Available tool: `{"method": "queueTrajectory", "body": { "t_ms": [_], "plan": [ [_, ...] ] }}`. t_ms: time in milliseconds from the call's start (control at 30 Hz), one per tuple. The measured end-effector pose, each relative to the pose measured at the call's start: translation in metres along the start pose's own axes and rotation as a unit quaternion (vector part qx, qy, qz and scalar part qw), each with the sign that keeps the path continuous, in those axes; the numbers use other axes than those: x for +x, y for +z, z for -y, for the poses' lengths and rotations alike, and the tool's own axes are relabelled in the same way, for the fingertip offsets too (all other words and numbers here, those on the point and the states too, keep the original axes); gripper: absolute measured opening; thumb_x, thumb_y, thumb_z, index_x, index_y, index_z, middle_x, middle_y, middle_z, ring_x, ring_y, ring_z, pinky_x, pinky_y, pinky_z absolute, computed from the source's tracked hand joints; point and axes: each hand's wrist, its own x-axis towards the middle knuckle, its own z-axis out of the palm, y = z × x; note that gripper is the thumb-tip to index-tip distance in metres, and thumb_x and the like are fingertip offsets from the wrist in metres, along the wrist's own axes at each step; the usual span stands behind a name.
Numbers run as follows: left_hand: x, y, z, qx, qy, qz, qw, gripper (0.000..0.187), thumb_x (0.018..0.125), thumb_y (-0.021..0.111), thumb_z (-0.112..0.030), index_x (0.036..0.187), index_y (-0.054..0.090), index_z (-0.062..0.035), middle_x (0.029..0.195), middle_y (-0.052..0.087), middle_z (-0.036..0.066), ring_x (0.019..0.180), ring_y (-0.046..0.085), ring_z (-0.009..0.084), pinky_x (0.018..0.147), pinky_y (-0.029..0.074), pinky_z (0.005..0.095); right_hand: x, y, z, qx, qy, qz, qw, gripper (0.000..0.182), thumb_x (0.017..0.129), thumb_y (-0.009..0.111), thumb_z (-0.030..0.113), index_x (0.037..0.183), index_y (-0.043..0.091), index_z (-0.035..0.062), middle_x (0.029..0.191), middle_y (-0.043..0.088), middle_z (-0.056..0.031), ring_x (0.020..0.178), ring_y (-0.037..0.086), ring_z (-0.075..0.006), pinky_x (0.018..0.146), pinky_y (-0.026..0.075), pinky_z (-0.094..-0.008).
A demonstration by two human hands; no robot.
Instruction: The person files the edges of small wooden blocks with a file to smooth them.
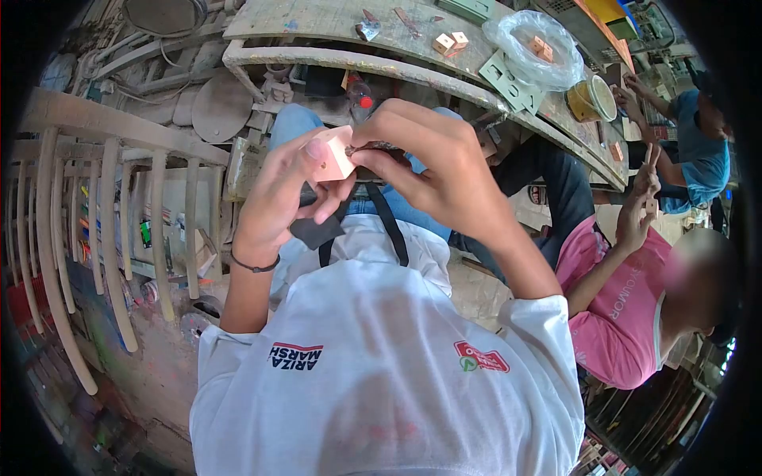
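Note:
My left hand (274, 190) is closed around a small pale wooden block (338, 155), its thumb lying along the block's near face. A small hole shows in the side of the block. Below those fingers hangs a dark grey piece of sheet (317, 231), possibly sandpaper or cloth. From the right, my right hand (436, 159) reaches over with thumb and forefinger pinched right at the block's right face. I cannot tell what small thing, if any, is between these fingertips. Both hands are above my lap, in front of the bench.
On the workbench (317, 22) lie wooden blocks (444, 44), a green plate with holes (508, 82), a clear plastic bag (530, 49) with blocks inside and a yellow bucket (591, 99). A slatted wooden rail (111, 198) stands left. A person in pink (623, 301) sits close on my right.

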Motion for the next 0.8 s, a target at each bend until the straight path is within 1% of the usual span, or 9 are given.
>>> {"method": "queueTrajectory", "body": {
  "t_ms": [133,200,233,300,433,500,633,733,800],
  "plan": [
    [-0.004,0.001,0.001,0.038,0.050,-0.056,0.996,0.041,0.092,0.053,-0.039,0.104,0.054,0.0006,0.074,0.057,0.005,0.049,0.045,0.0049,0.041,0.029,0.0166,-0.006,0.010,0.001,0.025,0.027,-0.026,0.999,0.012,0.078,0.061,-0.001,0.089,0.055,-0.0008,0.078,0.058,-0.0135,0.071,0.059,-0.0300,0.061,0.045,-0.0360],
    [-0.005,0.005,0.005,0.059,0.079,-0.077,0.992,0.038,0.091,0.055,-0.035,0.102,0.053,0.0009,0.074,0.057,0.005,0.049,0.045,0.0047,0.042,0.031,0.0173,-0.007,0.011,0.008,0.112,0.168,-0.030,0.979,0.010,0.081,0.060,0.000,0.090,0.057,-0.0013,0.079,0.060,-0.0127,0.072,0.061,-0.0276,0.062,0.047,-0.0328],
    [-0.004,0.006,0.006,0.081,0.109,-0.097,0.986,0.034,0.090,0.057,-0.031,0.101,0.053,0.0012,0.073,0.057,0.004,0.050,0.044,0.0046,0.043,0.032,0.0179,-0.006,0.011,0.009,0.114,0.169,-0.030,0.979,0.010,0.081,0.060,0.000,0.090,0.057,-0.0013,0.079,0.060,-0.0127,0.072,0.061,-0.0276,0.062,0.047,-0.0328],
    [-0.003,0.006,0.007,0.101,0.119,-0.105,0.982,0.033,0.089,0.059,-0.029,0.100,0.052,0.0014,0.073,0.057,0.004,0.050,0.044,0.0044,0.044,0.032,0.0181,-0.007,0.012,0.010,0.198,0.286,-0.037,0.937,0.009,0.082,0.059,0.001,0.091,0.058,-0.0018,0.081,0.062,-0.0127,0.073,0.062,-0.0266,0.064,0.048,-0.0317],
    [-0.002,0.004,0.011,0.157,0.163,-0.100,0.969,0.030,0.088,0.061,-0.026,0.099,0.052,0.0011,0.073,0.056,0.004,0.051,0.044,0.0041,0.045,0.033,0.0180,-0.009,0.013,0.006,0.175,0.262,-0.037,0.948,0.010,0.081,0.060,0.001,0.090,0.059,-0.0024,0.081,0.061,-0.0134,0.072,0.062,-0.0273,0.064,0.048,-0.0321],
    [-0.001,0.004,0.010,0.137,0.144,-0.096,0.975,0.030,0.088,0.061,-0.026,0.099,0.052,0.0009,0.073,0.056,0.003,0.051,0.044,0.0040,0.045,0.033,0.0179,-0.010,0.014,-0.004,0.093,0.100,-0.064,0.989,0.012,0.080,0.062,0.001,0.091,0.060,-0.0026,0.081,0.061,-0.0136,0.070,0.061,-0.0265,0.064,0.048,-0.0310],
    [-0.001,0.004,0.013,0.123,0.153,-0.109,0.974,0.032,0.088,0.061,-0.028,0.099,0.052,0.0006,0.074,0.056,0.003,0.051,0.044,0.0035,0.046,0.033,0.0177,-0.011,0.017,-0.005,0.096,0.090,-0.066,0.989,0.013,0.078,0.063,0.001,0.091,0.061,-0.0025,0.081,0.061,-0.0135,0.071,0.061,-0.0266,0.065,0.048,-0.0312],
    [-0.001,0.003,0.015,0.126,0.138,-0.110,0.976,0.034,0.088,0.061,-0.030,0.100,0.053,0.0007,0.074,0.056,0.003,0.052,0.044,0.0033,0.047,0.033,0.0175,-0.009,0.015,0.000,0.138,0.199,-0.058,0.969,0.012,0.078,0.063,0.000,0.089,0.061,-0.0022,0.081,0.061,-0.0134,0.073,0.061,-0.0270,0.067,0.048,-0.0315],
    [-0.001,0.003,0.014,0.135,0.136,-0.112,0.975,0.036,0.088,0.060,-0.031,0.101,0.053,0.0009,0.075,0.056,0.003,0.052,0.044,0.0034,0.047,0.033,0.0175,-0.011,0.013,-0.005,0.117,0.144,-0.047,0.981,0.011,0.081,0.062,-0.001,0.092,0.063,-0.0036,0.086,0.063,-0.0081,0.078,0.060,-0.0157,0.065,0.048,-0.0252]
  ]
}}
